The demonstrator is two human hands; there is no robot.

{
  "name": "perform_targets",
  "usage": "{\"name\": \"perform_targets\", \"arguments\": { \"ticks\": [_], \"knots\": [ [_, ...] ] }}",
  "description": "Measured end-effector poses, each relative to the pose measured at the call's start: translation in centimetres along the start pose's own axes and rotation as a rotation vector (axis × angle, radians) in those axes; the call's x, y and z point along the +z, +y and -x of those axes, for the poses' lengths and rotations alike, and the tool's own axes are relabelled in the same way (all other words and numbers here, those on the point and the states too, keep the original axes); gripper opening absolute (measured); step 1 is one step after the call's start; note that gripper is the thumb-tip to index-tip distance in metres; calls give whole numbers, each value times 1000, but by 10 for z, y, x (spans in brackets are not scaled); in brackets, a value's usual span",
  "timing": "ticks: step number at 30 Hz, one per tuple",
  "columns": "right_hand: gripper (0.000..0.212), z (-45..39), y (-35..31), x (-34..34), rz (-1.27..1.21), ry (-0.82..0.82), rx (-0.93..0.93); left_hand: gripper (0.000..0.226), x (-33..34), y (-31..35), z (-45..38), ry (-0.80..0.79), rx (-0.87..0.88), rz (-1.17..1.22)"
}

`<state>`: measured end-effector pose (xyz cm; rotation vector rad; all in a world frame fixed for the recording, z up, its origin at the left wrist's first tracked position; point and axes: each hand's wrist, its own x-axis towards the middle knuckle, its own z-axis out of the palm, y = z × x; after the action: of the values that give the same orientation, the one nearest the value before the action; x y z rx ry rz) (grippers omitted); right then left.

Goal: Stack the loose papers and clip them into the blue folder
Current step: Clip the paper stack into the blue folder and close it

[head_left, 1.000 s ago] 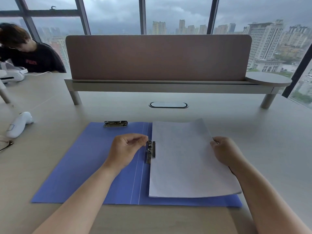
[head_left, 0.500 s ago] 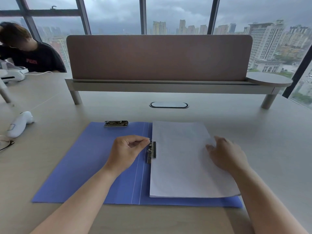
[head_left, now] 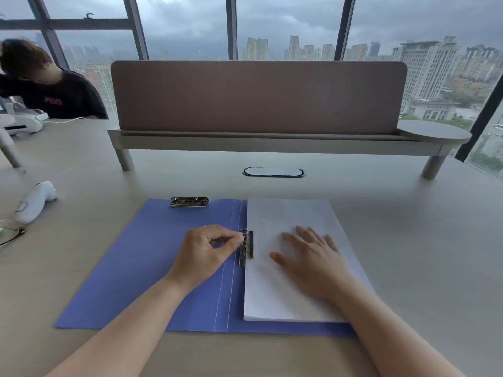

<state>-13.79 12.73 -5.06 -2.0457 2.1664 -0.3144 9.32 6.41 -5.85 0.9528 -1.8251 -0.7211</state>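
Observation:
The blue folder [head_left: 141, 268] lies open and flat on the desk in front of me. A stack of white papers [head_left: 275, 295] sits on its right half, its left edge under the metal spine clip [head_left: 247, 247]. My left hand [head_left: 206, 251] pinches the lever of that clip with thumb and forefinger. My right hand [head_left: 310, 257] rests flat on the papers, fingers spread. A second metal clip [head_left: 188, 201] sits at the top edge of the folder's left half.
A white handheld device [head_left: 34, 201] and glasses [head_left: 9, 232] lie at the left of the desk. A brown divider screen on a raised shelf [head_left: 258, 99] stands behind the folder. An oval cable port [head_left: 273, 172] is beyond it. Another person [head_left: 46, 83] sits far left.
My right hand moved from the papers' right edge inward and now lies flat on the stack. My left hand stayed at the spine clip.

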Motion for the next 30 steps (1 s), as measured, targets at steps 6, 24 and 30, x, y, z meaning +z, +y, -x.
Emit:
{"name": "perform_targets", "arguments": {
  "ticks": [6, 24, 30],
  "knots": [
    [69, -4, 5, 10, 16, 4, -11, 9, 1, -7, 6, -12, 169, -128],
    [66, -4, 4, 11, 33, -5, -2, 26, -8, -16, 19, -187, 358, -492],
    [63, -2, 2, 10, 27, 8, -6, 25, -7, -16, 20, -196, 353, -539]
  ]
}}
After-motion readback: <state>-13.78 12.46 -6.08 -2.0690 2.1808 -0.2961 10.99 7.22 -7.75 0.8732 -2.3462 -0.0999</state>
